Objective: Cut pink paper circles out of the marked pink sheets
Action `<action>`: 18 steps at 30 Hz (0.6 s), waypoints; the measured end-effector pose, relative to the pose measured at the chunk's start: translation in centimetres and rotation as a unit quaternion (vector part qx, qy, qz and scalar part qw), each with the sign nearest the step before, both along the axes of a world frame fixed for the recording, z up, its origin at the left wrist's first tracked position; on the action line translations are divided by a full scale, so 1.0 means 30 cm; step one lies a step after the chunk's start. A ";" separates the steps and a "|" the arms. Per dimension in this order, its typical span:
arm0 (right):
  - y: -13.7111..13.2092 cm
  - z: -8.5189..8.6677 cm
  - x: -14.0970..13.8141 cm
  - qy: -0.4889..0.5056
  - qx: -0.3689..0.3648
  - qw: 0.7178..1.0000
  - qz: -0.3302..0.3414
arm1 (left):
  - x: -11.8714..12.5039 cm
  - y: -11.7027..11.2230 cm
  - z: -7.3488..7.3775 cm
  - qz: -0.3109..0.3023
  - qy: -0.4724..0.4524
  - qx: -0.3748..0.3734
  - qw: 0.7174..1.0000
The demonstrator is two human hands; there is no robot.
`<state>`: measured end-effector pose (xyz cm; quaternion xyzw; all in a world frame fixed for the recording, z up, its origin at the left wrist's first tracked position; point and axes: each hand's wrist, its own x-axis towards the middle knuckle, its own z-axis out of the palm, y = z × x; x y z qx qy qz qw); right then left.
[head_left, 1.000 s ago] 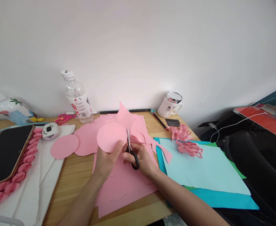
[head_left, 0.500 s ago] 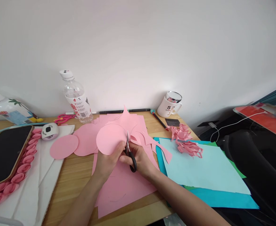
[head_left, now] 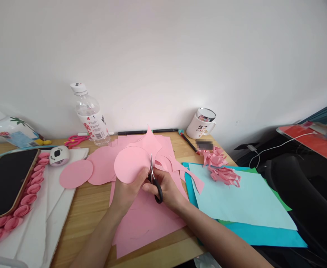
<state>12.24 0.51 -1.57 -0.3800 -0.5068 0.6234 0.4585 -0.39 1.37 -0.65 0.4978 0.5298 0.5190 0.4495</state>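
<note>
Between my left thumb and fingers is a pink paper circle (head_left: 130,165), held up over the stack of pink sheets. My left hand (head_left: 128,193) grips its lower right edge. Black-handled scissors (head_left: 158,191) are in my right hand (head_left: 166,190), their blades upright at the circle's right edge. A pointed pink offcut (head_left: 150,139) rises behind the circle and the blades. Curved pink scraps (head_left: 190,176) lie to the right of my right hand. Pink sheets (head_left: 141,230) with faint pencil curves are under both hands. More pink circles (head_left: 76,174) overlap to the left.
A clear bottle (head_left: 92,119) and a white mug (head_left: 201,124) stand near the wall. On the left, a phone (head_left: 8,182) rests beside rolled pink paper flowers (head_left: 28,200). Crumpled pink paper (head_left: 223,175) sits on light blue sheets (head_left: 244,201) at right.
The pointed offcut behind the blades has spread to the right. The scissors have shifted very slightly; both hands keep their grip.
</note>
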 end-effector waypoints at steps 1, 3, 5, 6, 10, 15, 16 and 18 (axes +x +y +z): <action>0.000 0.001 0.000 0.000 -0.001 1.000 -0.001 | -0.001 0.000 -0.002 -0.001 0.001 0.000 1.000; 0.000 0.003 0.001 -0.001 -0.002 1.000 -0.002 | -0.002 -0.001 -0.005 -0.002 0.002 -0.001 1.000; 0.000 0.006 0.001 0.000 -0.005 1.000 -0.004 | -0.003 -0.003 -0.005 0.001 0.003 -0.002 1.000; 0.000 0.007 0.001 0.001 -0.008 1.000 -0.006 | -0.003 -0.003 -0.005 0.003 0.004 -0.004 1.000; 0.000 0.009 0.001 0.009 -0.023 1.000 -0.010 | -0.005 -0.002 -0.005 -0.001 -0.004 -0.009 1.000; -0.001 0.002 0.002 0.012 -0.041 0.999 -0.015 | -0.003 0.002 -0.011 0.016 -0.007 -0.013 1.000; -0.002 0.000 0.002 0.009 -0.044 0.999 -0.014 | -0.003 0.003 -0.012 0.019 -0.007 -0.013 1.000; -0.002 -0.003 0.003 0.000 -0.046 0.999 -0.015 | -0.002 0.006 -0.013 0.019 -0.009 -0.012 1.000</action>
